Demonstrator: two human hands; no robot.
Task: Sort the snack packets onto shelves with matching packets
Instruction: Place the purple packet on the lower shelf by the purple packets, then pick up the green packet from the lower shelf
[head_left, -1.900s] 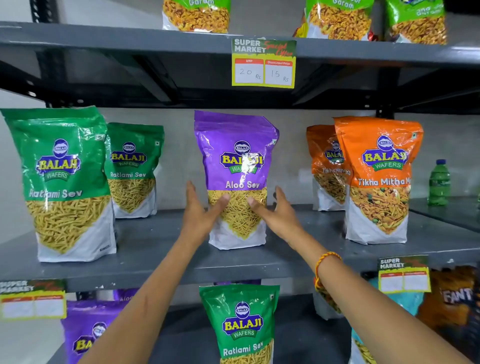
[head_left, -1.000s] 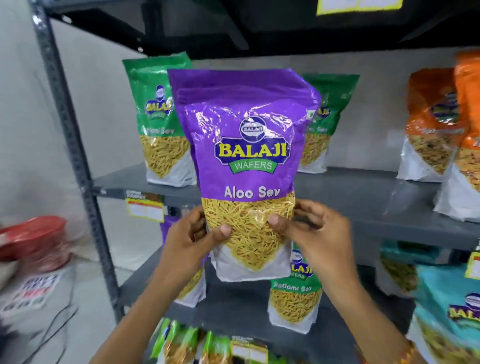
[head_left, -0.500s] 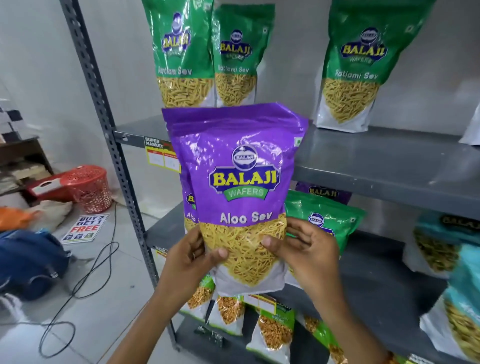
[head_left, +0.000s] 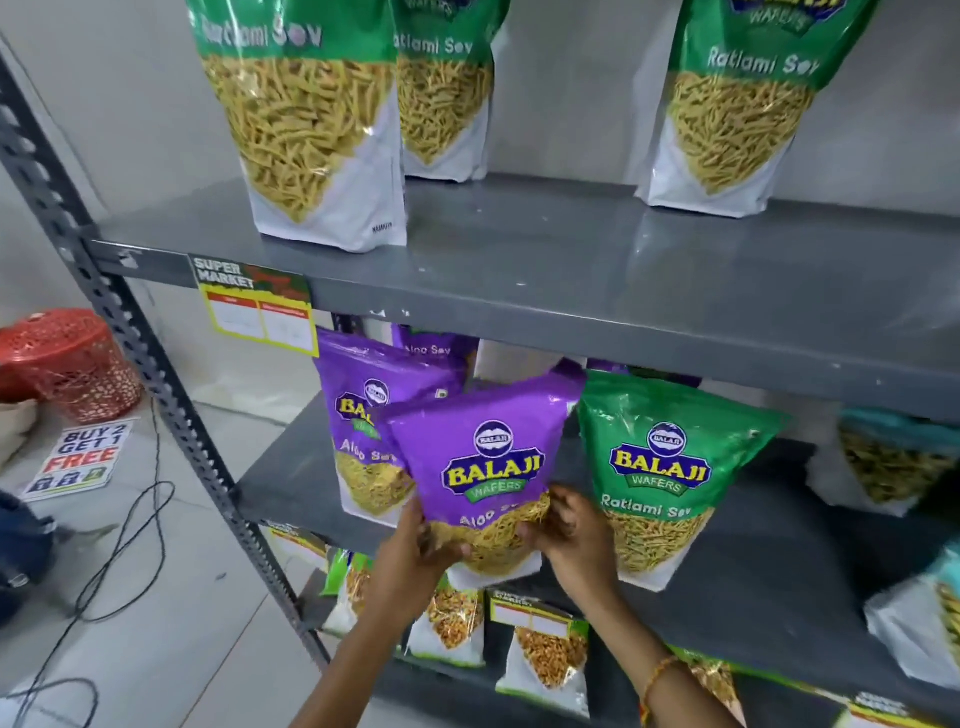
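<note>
I hold a purple Aloo Sev packet (head_left: 488, 457) by its lower corners, my left hand (head_left: 415, 556) on its left and my right hand (head_left: 576, 540) on its right. It leans tilted at the front of the lower grey shelf (head_left: 280, 493). Just behind it to the left stands another purple Aloo Sev packet (head_left: 363, 415), with a further purple one (head_left: 431, 345) at the back. A green Ratlami Sev packet (head_left: 665, 478) stands right beside my right hand on the same shelf.
The shelf above (head_left: 571, 270) carries three green Ratlami Sev packets (head_left: 311, 114). Teal packets (head_left: 893, 457) stand at the right. Small packets (head_left: 452, 623) sit on the shelf below. A red basket (head_left: 72, 358), a sign (head_left: 78, 457) and cables (head_left: 124, 545) lie on the floor at the left.
Both hands took the purple packet off the middle shelf and carried it down and left to the lower shelf with the other purple packets. My view dropped with it.
</note>
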